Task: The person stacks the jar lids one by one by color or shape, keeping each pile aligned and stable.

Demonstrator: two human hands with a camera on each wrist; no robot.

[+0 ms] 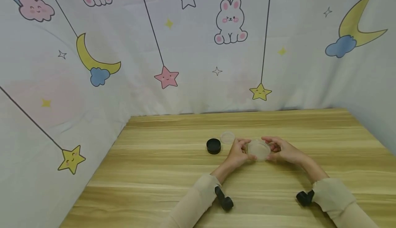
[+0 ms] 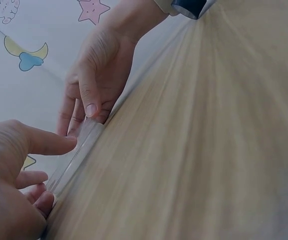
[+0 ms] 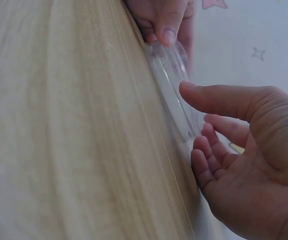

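Observation:
A clear, round, shallow petri dish lies low over the wooden table between both hands. On its left side, my left hand holds the rim between thumb and fingers. My right hand grips the opposite edge, its thumb toward the near side and fingers toward the far side. Seen from the side in the right wrist view, the dish has a whitish layer within its transparent walls. The left wrist view shows the left thumb and curled fingers right at the dish's edge.
Left of the left hand, a black round container stands on the table. A thin clear disc lies beside it, near the left fingers. Behind the table hangs a white curtain printed with stars, moons and rabbits.

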